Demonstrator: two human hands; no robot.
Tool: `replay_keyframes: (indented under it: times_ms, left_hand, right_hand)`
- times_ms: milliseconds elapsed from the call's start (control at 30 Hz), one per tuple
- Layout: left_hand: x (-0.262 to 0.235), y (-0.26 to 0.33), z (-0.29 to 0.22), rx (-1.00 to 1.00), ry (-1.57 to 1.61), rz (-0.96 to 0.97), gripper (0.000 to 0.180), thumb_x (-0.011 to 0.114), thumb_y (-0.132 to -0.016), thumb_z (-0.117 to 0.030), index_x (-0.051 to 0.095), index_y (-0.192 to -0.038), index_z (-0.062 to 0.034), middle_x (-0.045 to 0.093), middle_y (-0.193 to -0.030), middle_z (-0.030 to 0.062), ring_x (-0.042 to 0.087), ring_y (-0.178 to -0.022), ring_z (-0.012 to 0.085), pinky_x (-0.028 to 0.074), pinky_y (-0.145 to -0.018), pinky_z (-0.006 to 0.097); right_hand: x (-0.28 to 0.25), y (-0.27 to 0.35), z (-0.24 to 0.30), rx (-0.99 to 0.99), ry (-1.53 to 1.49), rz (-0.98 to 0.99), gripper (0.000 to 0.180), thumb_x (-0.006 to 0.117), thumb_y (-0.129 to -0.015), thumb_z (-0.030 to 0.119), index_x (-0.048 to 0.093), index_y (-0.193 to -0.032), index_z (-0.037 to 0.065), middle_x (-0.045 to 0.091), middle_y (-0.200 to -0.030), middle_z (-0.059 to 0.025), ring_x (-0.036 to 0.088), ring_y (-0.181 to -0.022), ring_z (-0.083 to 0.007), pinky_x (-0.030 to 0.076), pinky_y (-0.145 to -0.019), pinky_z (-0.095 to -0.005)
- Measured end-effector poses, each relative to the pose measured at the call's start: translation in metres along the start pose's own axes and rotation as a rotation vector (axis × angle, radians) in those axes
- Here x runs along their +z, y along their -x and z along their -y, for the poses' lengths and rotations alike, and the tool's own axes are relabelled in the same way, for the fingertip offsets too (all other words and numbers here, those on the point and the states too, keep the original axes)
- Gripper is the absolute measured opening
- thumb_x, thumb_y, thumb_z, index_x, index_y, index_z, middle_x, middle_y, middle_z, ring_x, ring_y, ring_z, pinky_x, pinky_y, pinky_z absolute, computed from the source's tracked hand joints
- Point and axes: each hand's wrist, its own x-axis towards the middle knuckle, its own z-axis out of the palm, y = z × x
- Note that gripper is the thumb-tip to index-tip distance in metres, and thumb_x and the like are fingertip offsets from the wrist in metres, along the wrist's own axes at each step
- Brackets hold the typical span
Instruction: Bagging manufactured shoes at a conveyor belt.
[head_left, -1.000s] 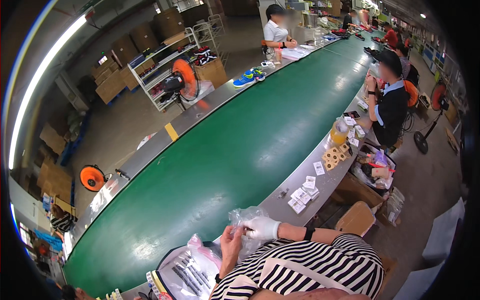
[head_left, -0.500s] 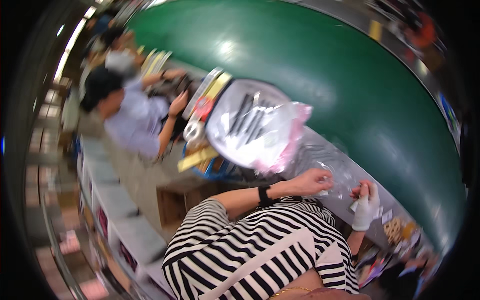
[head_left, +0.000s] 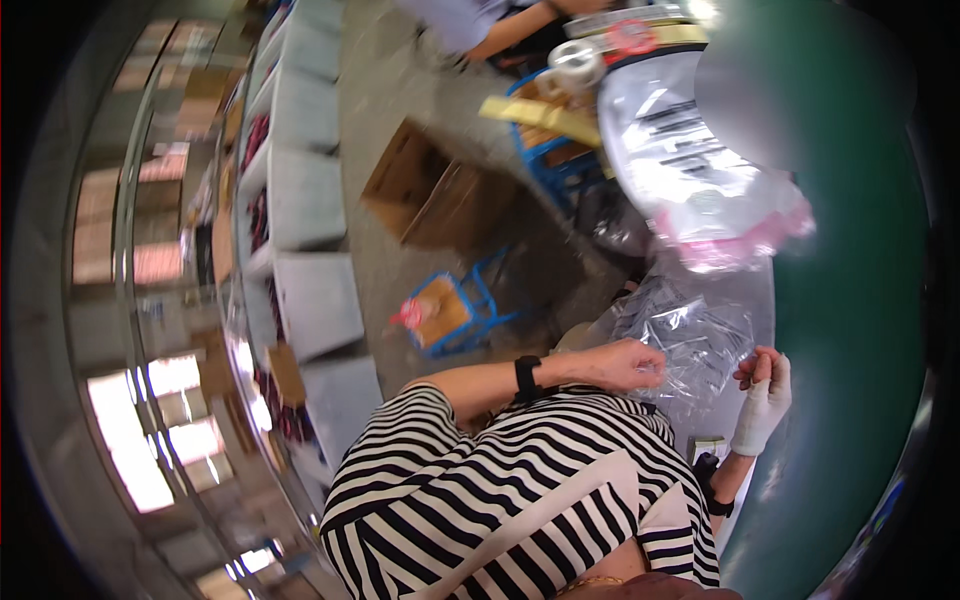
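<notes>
Left hand (head_left: 628, 363), bare with a black wristband, fingers curled together and pinching the near edge of a clear plastic bag (head_left: 690, 345). Right hand (head_left: 765, 392), wrapped in a white glove or bandage with the fingertips bare, pinches the same bag's other edge, fingers bent and closed on the film. The bag is held up between both hands, just above the near edge of the green conveyor belt (head_left: 850, 300), crumpled, with dark contents that are too blurred to tell. Beyond it on the belt edge lies a larger clear bag with pink trim (head_left: 700, 170), holding dark flat pieces; it sits just beside the held bag and partly overlaps it in view. Farther up the belt edge are a tape roll (head_left: 575, 62) and yellow packs (head_left: 535, 115), over a blue crate (head_left: 560, 165). On the floor to the left sit an open cardboard box (head_left: 430, 195) and a blue stool (head_left: 455, 310). Grey shelf bins (head_left: 305, 200) line the far left. The person's own striped shirt (head_left: 520, 500) fills the lower middle and hides the forearms' lower parts. Another person's arm (head_left: 500, 30) shows at the top edge, well apart from the hands.
</notes>
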Motion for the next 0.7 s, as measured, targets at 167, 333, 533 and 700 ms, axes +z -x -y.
replay_keyframes:
  times_ms: [167,333,533,700]
  left_hand:
    - [0.017,0.030,0.026,-0.018,0.056,-0.251,0.020,0.055,-0.083,-0.020,0.056,-0.085,0.0001,0.058,-0.073,0.0101,0.053,-0.068,0.0169,0.043,-0.065,0.031]
    - [0.016,0.073,0.046,-0.114,0.096,-0.471,0.018,0.054,-0.082,-0.018,0.056,-0.084,-0.0008,0.059,-0.074,0.0110,0.056,-0.070,0.0187,0.043,-0.065,0.032]
    - [0.022,0.119,0.098,-0.169,0.069,-0.711,0.018,0.054,-0.082,-0.022,0.059,-0.086,-0.0051,0.060,-0.074,0.0134,0.058,-0.068,0.0254,0.044,-0.063,0.033]
    - [0.006,0.138,0.134,-0.152,0.145,-0.795,0.022,0.052,-0.081,-0.027,0.059,-0.087,-0.0076,0.060,-0.074,0.0165,0.057,-0.070,0.0337,0.043,-0.062,0.042]
  right_hand:
    - [0.034,-0.007,-0.009,0.027,0.099,0.297,0.021,0.049,-0.091,0.023,0.054,-0.091,0.002,0.055,-0.069,-0.0026,0.051,-0.058,-0.0079,0.037,-0.053,-0.0189]
    - [0.091,-0.007,0.002,0.026,0.180,0.541,0.017,0.048,-0.090,0.016,0.055,-0.090,0.001,0.055,-0.067,-0.0029,0.050,-0.058,-0.0072,0.037,-0.053,-0.0186]
    - [0.169,-0.004,0.003,-0.070,0.327,0.721,0.016,0.047,-0.090,0.013,0.056,-0.087,-0.001,0.053,-0.065,-0.0013,0.049,-0.059,-0.0059,0.040,-0.055,-0.0195]
    - [0.231,0.005,-0.004,-0.151,0.462,0.825,0.014,0.047,-0.088,0.009,0.055,-0.090,-0.001,0.052,-0.065,-0.0011,0.050,-0.058,-0.0062,0.041,-0.054,-0.0198]
